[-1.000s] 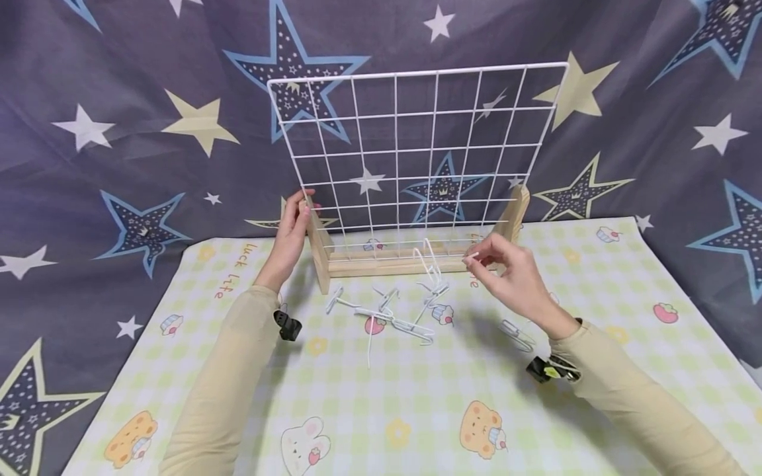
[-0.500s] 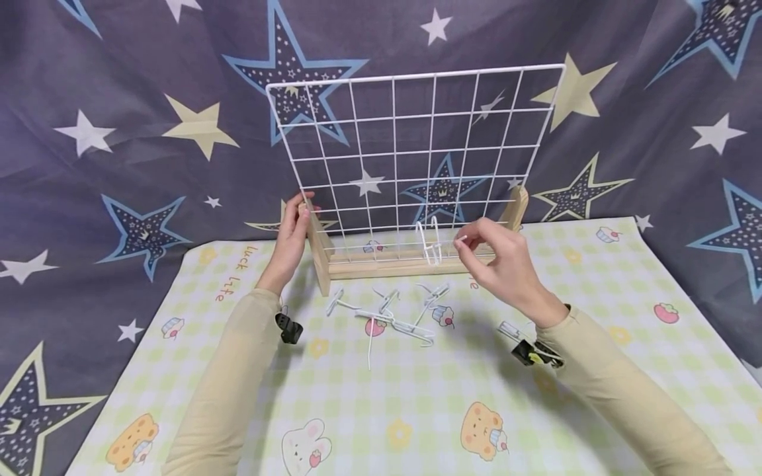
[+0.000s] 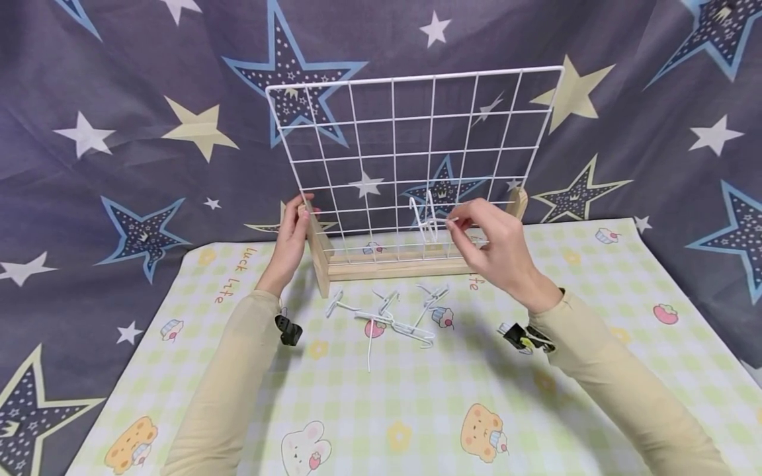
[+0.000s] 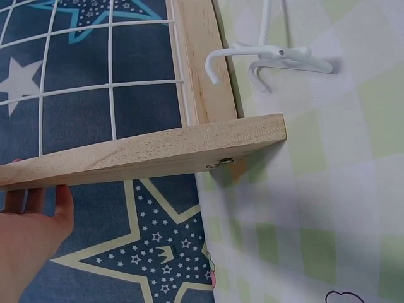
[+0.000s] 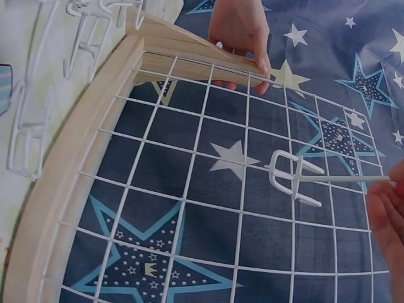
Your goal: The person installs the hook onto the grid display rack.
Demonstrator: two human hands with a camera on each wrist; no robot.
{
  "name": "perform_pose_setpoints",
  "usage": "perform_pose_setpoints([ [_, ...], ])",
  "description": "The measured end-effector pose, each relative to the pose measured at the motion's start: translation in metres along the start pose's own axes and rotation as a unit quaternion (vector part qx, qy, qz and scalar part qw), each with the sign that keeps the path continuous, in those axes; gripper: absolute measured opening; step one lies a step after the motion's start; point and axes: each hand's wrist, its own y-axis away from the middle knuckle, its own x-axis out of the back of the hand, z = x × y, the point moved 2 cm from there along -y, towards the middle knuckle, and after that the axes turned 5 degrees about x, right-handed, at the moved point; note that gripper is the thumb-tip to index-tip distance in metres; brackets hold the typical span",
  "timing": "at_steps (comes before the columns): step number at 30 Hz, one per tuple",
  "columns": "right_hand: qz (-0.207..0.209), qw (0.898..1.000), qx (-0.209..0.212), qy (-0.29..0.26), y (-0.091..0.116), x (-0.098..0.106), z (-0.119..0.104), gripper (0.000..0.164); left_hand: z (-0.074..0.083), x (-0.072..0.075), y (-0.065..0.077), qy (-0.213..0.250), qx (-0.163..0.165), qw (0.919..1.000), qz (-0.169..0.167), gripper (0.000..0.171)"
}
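Observation:
A white wire grid panel (image 3: 412,136) stands upright between the wooden side pieces of a stand. My left hand (image 3: 290,237) holds the top of the left wooden side piece (image 3: 318,254); in the left wrist view its fingers (image 4: 64,205) reach up to the wood. At the grid's lower right, my right hand (image 3: 497,250) pinches the rod end of a white wire hook (image 3: 430,223) between thumb and fingertips. The rod points toward the hand, and the pronged end (image 5: 278,175) overlaps the grid wires in the right wrist view.
Several loose white hooks (image 3: 389,320) lie in a cluster on the checked tablecloth (image 3: 357,410) before the stand. More white metal shows beside the right wrist camera (image 3: 520,337). A wooden crossbar (image 3: 393,268) joins the sides at the bottom. A star-patterned curtain (image 3: 149,39) hangs behind.
My right hand has moved up and left with the hook, bringing it from in front of the crossbar to the grid's lower rows. The left hand keeps its hold on the side piece.

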Motion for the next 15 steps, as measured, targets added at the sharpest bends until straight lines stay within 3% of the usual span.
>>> perform_pose_setpoints([
  [15,0.022,1.0,0.017,0.014,-0.023,-0.002,0.004,0.009,-0.009,0.001,-0.002,-0.008,-0.011,0.9999,0.005,0.04],
])
